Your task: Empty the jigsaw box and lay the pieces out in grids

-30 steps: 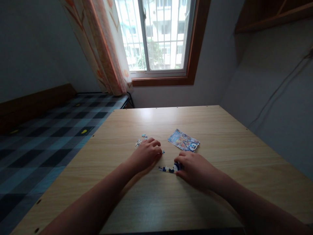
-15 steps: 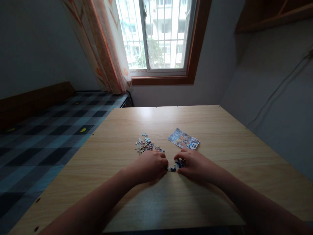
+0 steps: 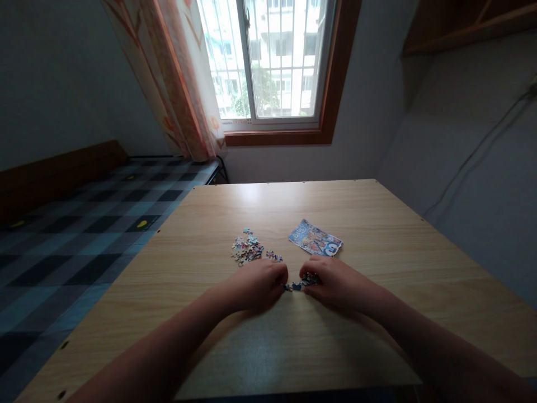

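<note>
A small cluster of joined jigsaw puzzle pieces (image 3: 297, 286) spans the gap between my two hands, low over the wooden table. My left hand (image 3: 268, 282) has its fingers closed on the left end of the strip, by a piece partly hidden under the fingertips. On the other side, my right hand (image 3: 323, 279) curls its thumb and fingers around the larger joined part, covering much of it. Just beyond my left hand lies a heap of loose puzzle pieces (image 3: 248, 248), with a few more pieces (image 3: 274, 256) beside it.
A colourful printed picture card (image 3: 315, 238) lies beyond my right hand on the wooden table (image 3: 268, 347). Left of the table stands a bed (image 3: 104, 224) with a checked cover. A window (image 3: 281, 61) with a curtain (image 3: 180, 78) is behind.
The joined pieces look tilted and slightly higher than before, with less of their top showing. Both hands stay nearly in place, still gripping the two ends. The heap and card have not moved.
</note>
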The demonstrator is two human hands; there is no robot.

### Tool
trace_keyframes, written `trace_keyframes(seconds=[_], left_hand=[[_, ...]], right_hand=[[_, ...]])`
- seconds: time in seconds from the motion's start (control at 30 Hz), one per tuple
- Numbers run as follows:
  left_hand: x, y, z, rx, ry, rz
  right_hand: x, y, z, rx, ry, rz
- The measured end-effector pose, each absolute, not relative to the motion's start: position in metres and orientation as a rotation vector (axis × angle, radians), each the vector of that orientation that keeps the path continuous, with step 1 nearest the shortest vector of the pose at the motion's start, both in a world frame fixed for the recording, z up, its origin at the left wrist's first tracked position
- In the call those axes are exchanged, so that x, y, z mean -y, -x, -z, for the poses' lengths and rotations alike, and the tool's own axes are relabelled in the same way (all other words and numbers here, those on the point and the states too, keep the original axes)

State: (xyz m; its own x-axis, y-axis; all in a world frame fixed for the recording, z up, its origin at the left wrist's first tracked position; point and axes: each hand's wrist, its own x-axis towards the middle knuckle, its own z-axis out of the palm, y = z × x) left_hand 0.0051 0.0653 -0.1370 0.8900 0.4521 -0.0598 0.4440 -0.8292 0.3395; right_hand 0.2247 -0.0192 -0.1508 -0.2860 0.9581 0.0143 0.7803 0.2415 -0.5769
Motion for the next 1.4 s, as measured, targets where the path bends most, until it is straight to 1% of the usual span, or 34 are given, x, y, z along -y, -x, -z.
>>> trace_keyframes(seconds=[0.5, 0.73, 1.07, 1.13, 1.27, 1.33, 1.4], left_hand=[[-0.075, -0.005, 0.136, -0.728, -2.659, -0.073], [-0.073, -0.004, 0.139, -0.859, -2.771, -0.077], [-0.081, -0.001, 0.145, -0.877, -2.879, -0.182], [-0.080, -0.001, 0.144, -0.823, -2.893, -0.228], [-0.074, -0.004, 0.141, -0.534, -2.890, -0.271], [-0.072, -0.005, 0.141, -0.436, -2.876, -0.250], [-0.072, -0.005, 0.141, -0.406, -2.863, -0.234]], right_hand=[[0.013, -0.225, 0.159, 2.110, 1.564, -0.626], [0.009, -0.227, 0.162, 2.055, 1.552, -0.587], [0.005, -0.226, 0.160, 1.970, 1.462, -0.559], [0.005, -0.225, 0.161, 1.985, 1.439, -0.576], [0.006, -0.223, 0.162, 1.947, 1.415, -0.595], [0.007, -0.223, 0.162, 1.941, 1.435, -0.535], [0.006, -0.224, 0.160, 1.996, 1.472, -0.408]])
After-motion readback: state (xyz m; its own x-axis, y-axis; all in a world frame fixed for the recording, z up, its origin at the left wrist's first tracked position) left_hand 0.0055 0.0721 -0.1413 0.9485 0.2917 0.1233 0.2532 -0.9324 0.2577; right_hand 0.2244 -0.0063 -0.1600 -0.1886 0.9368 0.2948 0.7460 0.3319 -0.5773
